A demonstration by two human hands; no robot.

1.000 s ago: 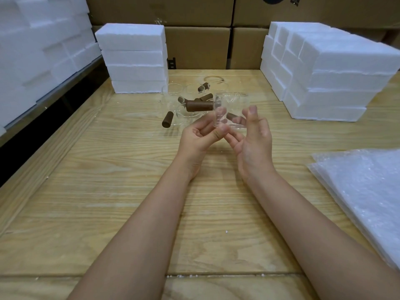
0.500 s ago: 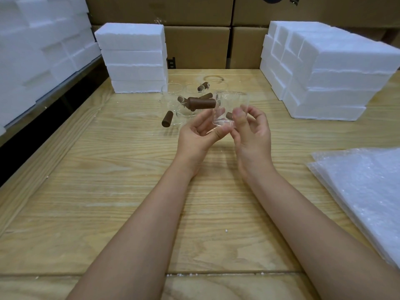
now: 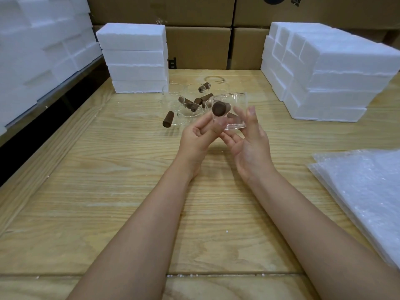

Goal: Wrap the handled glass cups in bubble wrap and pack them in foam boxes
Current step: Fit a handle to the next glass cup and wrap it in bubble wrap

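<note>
Aloft, glass cup (image 3: 236, 105) upright between left hand (image 3: 198, 137), right hand (image 3: 252, 148), handle (image 3: 218, 108) facing camera.

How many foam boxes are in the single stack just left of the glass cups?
4, piled straight up: top box, second box, third box, bottom box on the table. Any behind them would be hidden.

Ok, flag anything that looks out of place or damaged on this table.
Nothing looks broken. The cups at mid-table sit in a loose jumble, brown handles pointing every way. White foam crumbs dot the table, some along the near seam. The held cup looks whole.
</note>
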